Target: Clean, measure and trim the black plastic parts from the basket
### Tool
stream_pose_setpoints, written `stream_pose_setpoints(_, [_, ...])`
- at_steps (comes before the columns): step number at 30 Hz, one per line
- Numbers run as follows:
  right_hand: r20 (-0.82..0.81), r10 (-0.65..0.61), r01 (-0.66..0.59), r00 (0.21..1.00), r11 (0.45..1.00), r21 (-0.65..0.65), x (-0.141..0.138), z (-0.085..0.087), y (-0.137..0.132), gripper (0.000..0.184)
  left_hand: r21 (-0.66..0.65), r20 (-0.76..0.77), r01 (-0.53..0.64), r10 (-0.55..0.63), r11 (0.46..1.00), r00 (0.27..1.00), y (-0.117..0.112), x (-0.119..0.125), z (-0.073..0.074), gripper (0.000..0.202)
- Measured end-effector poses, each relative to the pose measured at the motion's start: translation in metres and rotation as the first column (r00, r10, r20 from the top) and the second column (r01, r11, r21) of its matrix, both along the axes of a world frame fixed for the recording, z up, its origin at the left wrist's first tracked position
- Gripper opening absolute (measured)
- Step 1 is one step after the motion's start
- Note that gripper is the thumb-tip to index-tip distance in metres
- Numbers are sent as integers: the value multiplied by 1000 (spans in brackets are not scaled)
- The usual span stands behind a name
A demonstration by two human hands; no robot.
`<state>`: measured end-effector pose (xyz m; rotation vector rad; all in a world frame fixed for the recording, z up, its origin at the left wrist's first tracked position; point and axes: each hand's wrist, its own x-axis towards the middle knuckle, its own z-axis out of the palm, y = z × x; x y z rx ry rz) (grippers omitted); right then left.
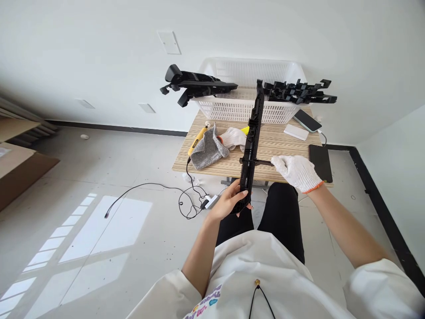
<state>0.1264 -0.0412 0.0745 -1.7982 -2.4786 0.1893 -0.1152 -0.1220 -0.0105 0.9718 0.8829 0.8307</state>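
Note:
My bare left hand is wrapped around the near end of a long black plastic rail part, holding it up so it points away from me over the small wooden table. My right hand, in a white knit glove, is closed on a thin dark tool whose tip meets the side of the rail about midway along it.
A white plastic basket at the table's far edge carries several more black plastic parts. On the table lie a grey glove, a white glove, a yellow-handled tool, a phone and a dark tablet. Cables trail on the floor.

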Motion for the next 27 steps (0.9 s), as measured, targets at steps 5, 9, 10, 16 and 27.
stream_pose_setpoints(5, [-53,-80,78,995,996,-41,-1,3,-6,66,72,83,95,-101,993,991,-1,-10,-6,65])
stream_pose_setpoints(9, [-9,-127,127,992,992,-14,0,3,-8,67,106,102,160,-171,981,980,-3,-14,-7,71])
stream_pose_setpoints(10, [10,-114,114,993,994,4,0,2,-7,65,111,103,165,-177,980,979,-3,-14,-7,72])
stream_pose_setpoints(16, [-14,-23,24,1000,997,77,1,-3,-6,60,116,120,133,-147,984,982,-4,-15,-5,70])
stream_pose_setpoints(27, [-59,-58,60,997,997,38,-10,4,-12,59,77,53,29,-33,997,998,-4,-14,-4,68])
